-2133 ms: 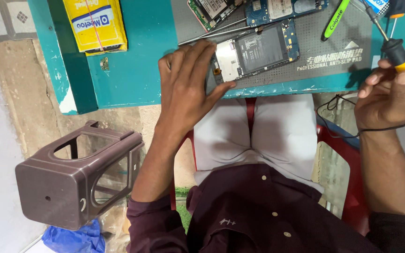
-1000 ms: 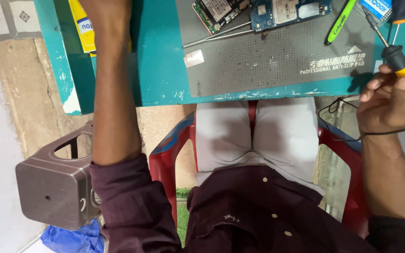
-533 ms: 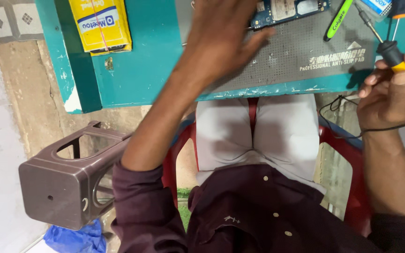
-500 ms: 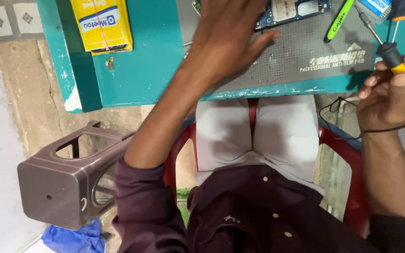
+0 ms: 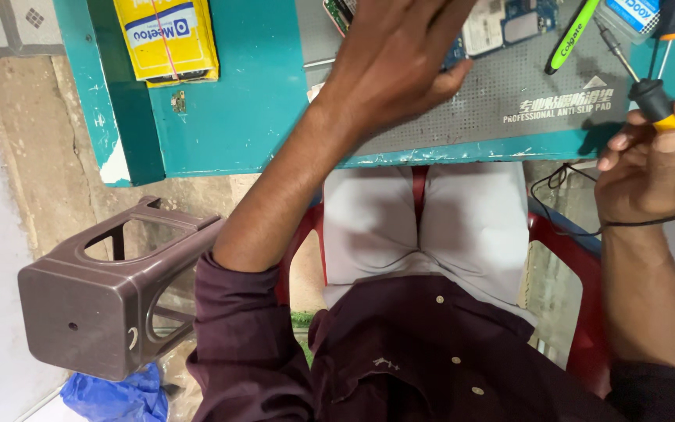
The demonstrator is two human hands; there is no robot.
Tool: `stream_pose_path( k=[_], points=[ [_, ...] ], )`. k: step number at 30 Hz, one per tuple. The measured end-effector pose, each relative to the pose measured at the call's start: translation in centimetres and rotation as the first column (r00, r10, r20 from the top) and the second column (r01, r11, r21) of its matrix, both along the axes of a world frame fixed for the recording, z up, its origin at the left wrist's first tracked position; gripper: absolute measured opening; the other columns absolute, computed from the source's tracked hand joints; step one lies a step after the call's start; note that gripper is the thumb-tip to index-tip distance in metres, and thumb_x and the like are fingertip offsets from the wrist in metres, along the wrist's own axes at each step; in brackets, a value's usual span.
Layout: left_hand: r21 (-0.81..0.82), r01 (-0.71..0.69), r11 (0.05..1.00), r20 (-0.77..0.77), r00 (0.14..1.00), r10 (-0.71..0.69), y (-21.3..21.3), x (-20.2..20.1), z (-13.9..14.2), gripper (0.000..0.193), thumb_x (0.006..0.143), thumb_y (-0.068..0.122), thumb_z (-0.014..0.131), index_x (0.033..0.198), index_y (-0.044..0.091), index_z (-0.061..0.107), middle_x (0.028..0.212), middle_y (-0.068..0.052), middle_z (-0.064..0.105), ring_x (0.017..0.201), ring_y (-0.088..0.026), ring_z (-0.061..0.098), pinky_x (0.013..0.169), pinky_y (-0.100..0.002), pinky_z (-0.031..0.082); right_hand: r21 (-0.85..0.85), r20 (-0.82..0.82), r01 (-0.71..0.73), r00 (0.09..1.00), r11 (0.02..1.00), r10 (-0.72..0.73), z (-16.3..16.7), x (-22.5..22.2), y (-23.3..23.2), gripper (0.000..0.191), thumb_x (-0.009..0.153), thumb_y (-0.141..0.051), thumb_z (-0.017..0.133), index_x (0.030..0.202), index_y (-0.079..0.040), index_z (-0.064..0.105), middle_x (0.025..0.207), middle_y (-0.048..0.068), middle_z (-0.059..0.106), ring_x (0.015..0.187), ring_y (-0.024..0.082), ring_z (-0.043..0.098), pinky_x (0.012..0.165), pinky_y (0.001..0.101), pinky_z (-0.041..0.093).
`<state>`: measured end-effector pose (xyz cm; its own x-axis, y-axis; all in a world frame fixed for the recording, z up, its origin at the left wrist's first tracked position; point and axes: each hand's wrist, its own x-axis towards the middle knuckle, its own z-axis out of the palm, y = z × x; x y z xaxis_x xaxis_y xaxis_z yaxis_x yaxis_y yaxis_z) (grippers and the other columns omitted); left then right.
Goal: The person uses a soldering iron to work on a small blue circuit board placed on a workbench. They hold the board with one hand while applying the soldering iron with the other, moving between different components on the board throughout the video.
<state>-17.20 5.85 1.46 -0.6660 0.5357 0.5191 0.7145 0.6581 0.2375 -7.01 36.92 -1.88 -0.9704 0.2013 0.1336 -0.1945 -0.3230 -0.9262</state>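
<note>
- Since the frame two seconds back, our left hand has lifted off the phone body and come back over the grey mat, fingers spread apart and blurred, gripping nothing we can see.
- Under those fingers lies a blue circuit board with silver shields, mostly hidden.
- Our right hand has its fingers clamped on a yellow-handled soldering iron, tip pointing up-left.
- Left of the left fingers, a yellow box sits on the teal desk.
</note>
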Motion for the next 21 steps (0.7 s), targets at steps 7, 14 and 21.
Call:
stream_pose_path(
  k=[7,14,21],
  points=[
    [-0.036,0.057,0.998,-0.088,0.994,-0.06,-1.4,3.3,1.0,0.06,0.087,0.033,0.08,0.135,0.0,0.062,0.133,-0.01,0.06,0.126,-0.026,0.054,0.109,-0.056,0.038,-0.015,0.04,0.009,0.999,1.0,-0.009,-0.3,0.0,0.0,0.034,0.124,-0.025,0.06,0.147,-0.004,0.048,0.115,0.019,0.061,0.08,0.021,0.058,0.063,0.0285,0.047],
    [-0.021,-0.01,1.0,-0.061,0.998,0.008,-2.9,4.5,0.5,0.053,0.101,0.043,0.08,0.132,0.003,0.065,0.14,-0.007,0.061,0.128,-0.023,0.053,0.11,-0.054,0.033,-0.027,0.061,0.014,0.998,1.0,-0.012,-0.6,0.0,0.0,0.036,0.122,-0.025,0.057,0.147,-0.002,0.047,0.116,0.019,0.061,0.082,0.021,0.058,0.063,0.0285,0.047],
    [-0.062,-0.254,0.965,0.003,0.967,0.255,-6.0,5.3,1.4,0.034,0.097,0.024,0.082,0.123,0.005,0.071,0.118,-0.008,0.064,0.112,-0.026,0.057,0.099,-0.05,0.037,-0.011,0.063,0.01,0.998,1.0,-0.01,-0.5,0.0,-0.1,0.032,0.125,-0.024,0.057,0.147,-0.002,0.046,0.116,0.018,0.061,0.081,0.021,0.058,0.063,0.0282,0.046]
  ],
)
